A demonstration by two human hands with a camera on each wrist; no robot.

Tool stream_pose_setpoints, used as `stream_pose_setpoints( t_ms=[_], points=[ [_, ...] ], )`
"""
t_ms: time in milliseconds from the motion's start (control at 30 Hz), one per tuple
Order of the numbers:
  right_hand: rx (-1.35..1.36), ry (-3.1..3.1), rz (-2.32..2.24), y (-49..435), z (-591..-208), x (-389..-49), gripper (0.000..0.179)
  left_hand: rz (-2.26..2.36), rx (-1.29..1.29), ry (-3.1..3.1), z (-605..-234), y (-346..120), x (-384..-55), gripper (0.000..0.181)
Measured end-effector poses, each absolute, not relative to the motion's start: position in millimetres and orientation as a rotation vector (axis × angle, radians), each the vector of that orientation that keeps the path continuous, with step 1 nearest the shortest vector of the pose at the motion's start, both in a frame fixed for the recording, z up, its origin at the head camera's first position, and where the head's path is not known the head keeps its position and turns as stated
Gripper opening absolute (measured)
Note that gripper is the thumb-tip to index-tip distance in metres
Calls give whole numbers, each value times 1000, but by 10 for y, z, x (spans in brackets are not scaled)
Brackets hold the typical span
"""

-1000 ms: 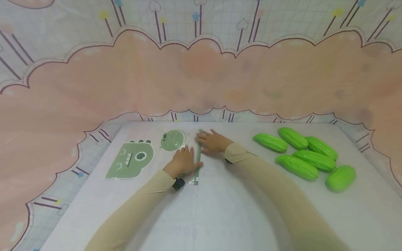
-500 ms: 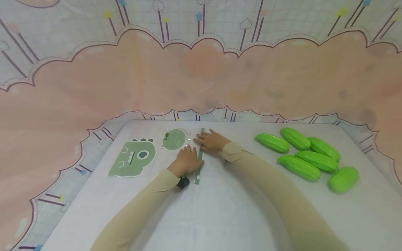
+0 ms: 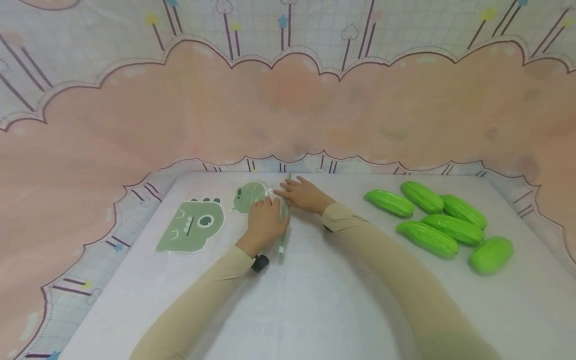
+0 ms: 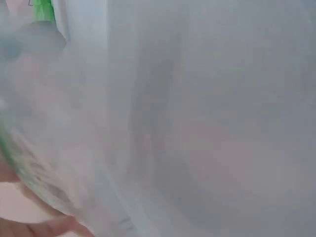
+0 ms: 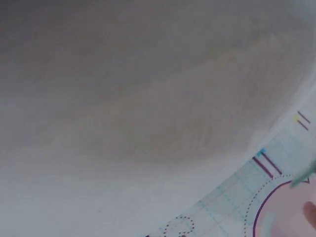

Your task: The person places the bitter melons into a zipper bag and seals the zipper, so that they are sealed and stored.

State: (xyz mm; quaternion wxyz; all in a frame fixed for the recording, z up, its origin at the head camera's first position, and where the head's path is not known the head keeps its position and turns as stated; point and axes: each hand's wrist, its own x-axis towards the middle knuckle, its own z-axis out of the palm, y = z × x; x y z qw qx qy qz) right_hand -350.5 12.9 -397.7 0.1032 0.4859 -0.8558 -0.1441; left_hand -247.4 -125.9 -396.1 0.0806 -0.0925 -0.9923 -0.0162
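Observation:
A clear plastic zip bag [image 3: 281, 255] with a green edge strip lies flat on the white table, its strip edge tilted up from the surface. Green cartoon shapes show to its left: a one-eyed monster [image 3: 189, 227] and a smaller round figure [image 3: 245, 197]. My left hand [image 3: 265, 222] pinches the strip edge near its middle; in the left wrist view, fingertips [image 4: 49, 227] sit at the plastic edge. My right hand [image 3: 308, 195] rests at the strip's far part with fingers spread and fairly straight, its thumb hidden. In the right wrist view, the strip's green end [image 5: 303, 175] shows near a fingertip.
Several bright green ridged gourds [image 3: 427, 239] lie in a group on the right of the table [image 3: 342, 300]. A smoother, rounder green one [image 3: 490, 255] sits nearest me. A patterned cloth [image 3: 288, 110] hangs behind and around the table.
My left fingers have curled in at the strip, and its edge has risen and turned so that it looks narrower. My right hand has shifted slightly; the gourds stay put.

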Motion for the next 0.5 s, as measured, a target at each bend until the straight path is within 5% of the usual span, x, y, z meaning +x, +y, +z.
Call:
stream_pose_setpoints(
  t_ms=[267,500],
  points=[
    [1415,-2412,-260,211,-3931,-3501,47,-11,-463,-2727,-3879,-1282,-2469,22],
    [1252,-2437,-88,287,-3965,-3545,47,-41,-527,-2602,-3846,-1266,-2398,15]
  ],
)
